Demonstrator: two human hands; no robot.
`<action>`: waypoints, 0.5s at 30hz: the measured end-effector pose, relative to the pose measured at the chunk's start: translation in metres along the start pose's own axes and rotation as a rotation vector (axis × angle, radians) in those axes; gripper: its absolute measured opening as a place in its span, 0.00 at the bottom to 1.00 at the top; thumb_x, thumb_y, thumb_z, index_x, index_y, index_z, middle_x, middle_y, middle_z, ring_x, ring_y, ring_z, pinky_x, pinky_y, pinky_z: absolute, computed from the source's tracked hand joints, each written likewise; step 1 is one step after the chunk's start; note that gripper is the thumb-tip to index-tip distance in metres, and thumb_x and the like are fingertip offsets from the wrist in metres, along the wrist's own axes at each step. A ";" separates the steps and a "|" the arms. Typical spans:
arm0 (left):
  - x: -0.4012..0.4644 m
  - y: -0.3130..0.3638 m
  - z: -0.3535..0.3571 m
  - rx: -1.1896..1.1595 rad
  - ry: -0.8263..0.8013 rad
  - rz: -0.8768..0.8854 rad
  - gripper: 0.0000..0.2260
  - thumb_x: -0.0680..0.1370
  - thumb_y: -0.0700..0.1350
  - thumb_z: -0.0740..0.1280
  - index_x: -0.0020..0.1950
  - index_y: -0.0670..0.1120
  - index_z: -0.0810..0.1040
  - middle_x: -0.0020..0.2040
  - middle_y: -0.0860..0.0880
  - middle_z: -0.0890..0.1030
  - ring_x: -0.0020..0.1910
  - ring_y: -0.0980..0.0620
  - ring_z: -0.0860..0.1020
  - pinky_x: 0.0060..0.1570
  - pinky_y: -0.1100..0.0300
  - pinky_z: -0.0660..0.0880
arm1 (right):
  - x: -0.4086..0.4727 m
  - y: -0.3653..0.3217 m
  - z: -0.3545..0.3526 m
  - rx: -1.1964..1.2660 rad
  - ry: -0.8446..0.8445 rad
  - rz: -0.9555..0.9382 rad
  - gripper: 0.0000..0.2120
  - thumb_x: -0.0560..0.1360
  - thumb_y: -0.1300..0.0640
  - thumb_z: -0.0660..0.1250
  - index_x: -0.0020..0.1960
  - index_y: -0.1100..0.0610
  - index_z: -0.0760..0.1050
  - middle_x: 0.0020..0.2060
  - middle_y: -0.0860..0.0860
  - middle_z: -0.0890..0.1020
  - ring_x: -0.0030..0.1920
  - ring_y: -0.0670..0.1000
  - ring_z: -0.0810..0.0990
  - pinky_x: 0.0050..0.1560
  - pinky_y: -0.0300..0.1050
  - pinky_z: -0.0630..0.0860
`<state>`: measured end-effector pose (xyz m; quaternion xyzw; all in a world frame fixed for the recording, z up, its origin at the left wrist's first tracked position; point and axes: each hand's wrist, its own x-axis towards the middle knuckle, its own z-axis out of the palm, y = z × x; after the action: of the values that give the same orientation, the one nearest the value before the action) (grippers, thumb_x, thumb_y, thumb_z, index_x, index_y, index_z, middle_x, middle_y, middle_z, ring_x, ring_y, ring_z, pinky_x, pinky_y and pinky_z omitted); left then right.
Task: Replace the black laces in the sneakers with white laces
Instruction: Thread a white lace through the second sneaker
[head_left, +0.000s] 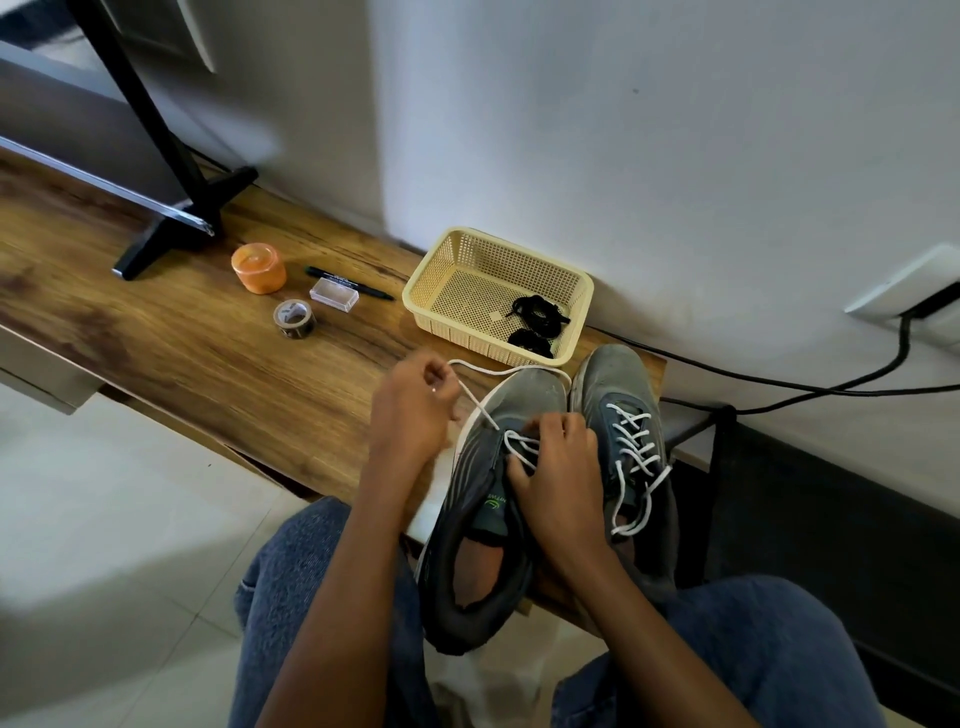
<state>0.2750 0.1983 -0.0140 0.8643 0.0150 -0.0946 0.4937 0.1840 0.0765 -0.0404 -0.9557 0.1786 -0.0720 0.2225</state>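
Two grey sneakers stand side by side at the table's near right end. The right sneaker (631, 447) is laced in white up to its top eyelets. The left sneaker (488, 499) has a white lace (480, 408) through its lower eyelets only. My left hand (415, 410) pinches that lace's free end and holds it up to the left of the shoe, a slack loop trailing past the toe. My right hand (558, 467) grips the left sneaker's tongue and laced rows. The black laces (537, 319) lie bundled in a cream plastic basket (441, 280).
On the wooden table (208, 353) are an orange jar (258, 267), a tape roll (294, 318), a clear small box (334, 294) and a black marker (349, 282). A black stand foot (171, 228) sits at the back left. Black cables (810, 384) run along the wall at right.
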 end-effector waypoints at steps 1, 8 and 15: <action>0.000 0.000 -0.003 -0.029 0.084 0.001 0.04 0.79 0.41 0.65 0.44 0.46 0.74 0.38 0.52 0.78 0.34 0.55 0.81 0.24 0.72 0.69 | -0.001 0.000 0.000 -0.011 0.018 -0.002 0.13 0.71 0.57 0.69 0.54 0.58 0.72 0.53 0.55 0.72 0.53 0.56 0.69 0.51 0.50 0.70; 0.010 -0.008 -0.012 -0.103 0.595 0.260 0.03 0.78 0.46 0.60 0.47 0.49 0.72 0.43 0.48 0.78 0.39 0.48 0.79 0.40 0.47 0.78 | -0.002 -0.003 -0.001 0.025 0.055 0.001 0.12 0.70 0.61 0.69 0.51 0.59 0.70 0.51 0.55 0.70 0.51 0.56 0.71 0.49 0.50 0.73; 0.011 0.001 -0.023 -0.430 0.889 0.164 0.04 0.79 0.43 0.60 0.52 0.45 0.73 0.49 0.45 0.78 0.39 0.55 0.78 0.38 0.66 0.77 | -0.002 -0.004 -0.001 0.035 0.049 0.003 0.08 0.70 0.63 0.69 0.46 0.59 0.71 0.48 0.55 0.70 0.47 0.55 0.72 0.44 0.51 0.73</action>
<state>0.2894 0.2169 -0.0038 0.6979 0.1752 0.3271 0.6125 0.1832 0.0800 -0.0375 -0.9494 0.1841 -0.0984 0.2347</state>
